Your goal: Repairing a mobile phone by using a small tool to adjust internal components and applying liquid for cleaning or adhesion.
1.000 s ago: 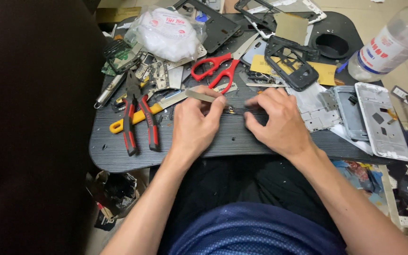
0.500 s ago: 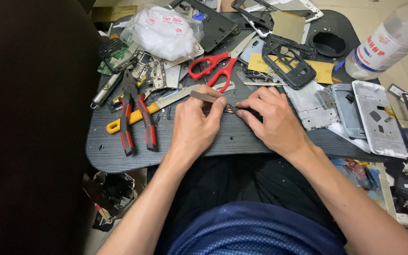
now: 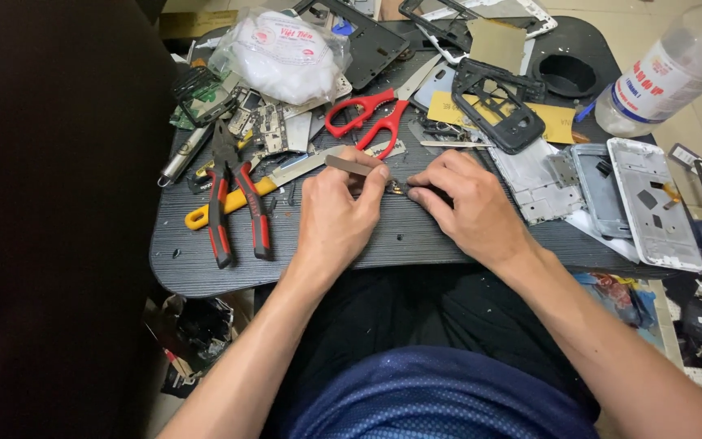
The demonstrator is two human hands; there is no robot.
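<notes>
While both hands meet near the middle of the dark ribbed lap board (image 3: pixel 205 268), the left hand (image 3: pixel 336 213) pinches a pair of metal tweezers (image 3: pixel 353 166) between thumb and forefinger, its other fingers curled in, and the tips point right to a tiny gold-coloured part (image 3: pixel 398 189) lying on the board. The right hand (image 3: pixel 471 205) is bent down with its fingertips (image 3: pixel 418 193) pressed on a small dark piece just beside that part; whether they grip it or only pin it cannot be told. Toward the board's left edge lie red-and-black pliers (image 3: pixel 237 203), with a yellow-handled knife (image 3: pixel 253 187) crossing under them. Behind the hands, red-handled scissors (image 3: pixel 371 122) lie near the back edge, touching a yellow envelope (image 3: pixel 550 122) region where a black phone frame (image 3: pixel 497 106) sits. At the back left corner a white bag of cloth (image 3: pixel 282 53) rests over green circuit boards (image 3: pixel 197 97). Toward the right edge lie silver phone housings (image 3: pixel 652 203), and a clear plastic bottle (image 3: pixel 668 69) stands off the back right corner.
</notes>
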